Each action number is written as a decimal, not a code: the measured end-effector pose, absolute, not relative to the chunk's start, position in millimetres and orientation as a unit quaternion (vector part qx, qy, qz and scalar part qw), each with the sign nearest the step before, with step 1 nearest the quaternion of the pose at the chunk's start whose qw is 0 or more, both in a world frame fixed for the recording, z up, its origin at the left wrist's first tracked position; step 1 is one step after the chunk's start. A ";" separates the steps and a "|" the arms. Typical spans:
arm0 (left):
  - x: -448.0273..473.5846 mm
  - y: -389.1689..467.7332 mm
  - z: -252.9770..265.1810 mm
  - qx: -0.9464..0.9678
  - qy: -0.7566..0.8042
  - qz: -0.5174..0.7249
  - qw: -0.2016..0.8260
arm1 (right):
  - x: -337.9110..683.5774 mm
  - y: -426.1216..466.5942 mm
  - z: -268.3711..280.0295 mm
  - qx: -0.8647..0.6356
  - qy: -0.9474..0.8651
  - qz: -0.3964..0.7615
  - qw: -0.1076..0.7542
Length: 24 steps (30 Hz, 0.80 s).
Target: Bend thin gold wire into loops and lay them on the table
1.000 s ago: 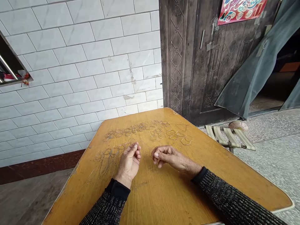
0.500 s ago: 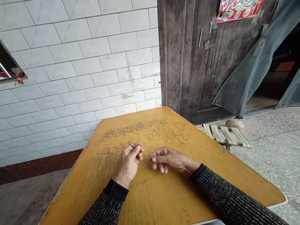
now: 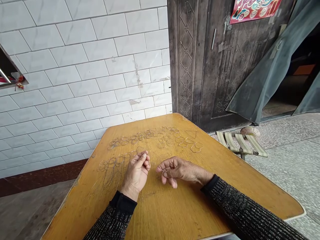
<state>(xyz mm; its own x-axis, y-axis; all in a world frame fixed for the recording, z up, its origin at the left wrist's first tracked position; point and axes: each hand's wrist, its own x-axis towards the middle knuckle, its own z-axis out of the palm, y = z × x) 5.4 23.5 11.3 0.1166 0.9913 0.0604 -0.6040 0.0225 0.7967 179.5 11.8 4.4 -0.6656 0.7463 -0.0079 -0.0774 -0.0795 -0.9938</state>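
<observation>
Above the bench [image 3: 172, 213], my right fingers [image 3: 171, 173] pinch a thin wire [image 3: 161, 170], seemingly not yet looped; my left fingers [image 3: 141, 159] are closed, contents unclear. Looped wires [image 3: 115, 162] across the bench look done.

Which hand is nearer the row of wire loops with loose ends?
Left. The left hand is by the right end of those wire loops; the right hand is farther right.

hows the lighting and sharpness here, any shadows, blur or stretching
Head view: soft light, a diffuse shadow under the right sleeve on the table; the doorway is mostly too dark to read; the table's near right corner looks drawn out, probably by the lens; the wire loops and the strand in the right hand are thin and faint.
</observation>
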 end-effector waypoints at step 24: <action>-1.2 33.9 7.5 0.294 0.286 0.625 0.664 | 179.1 1.6 12.2 -0.251 -0.664 0.660 0.247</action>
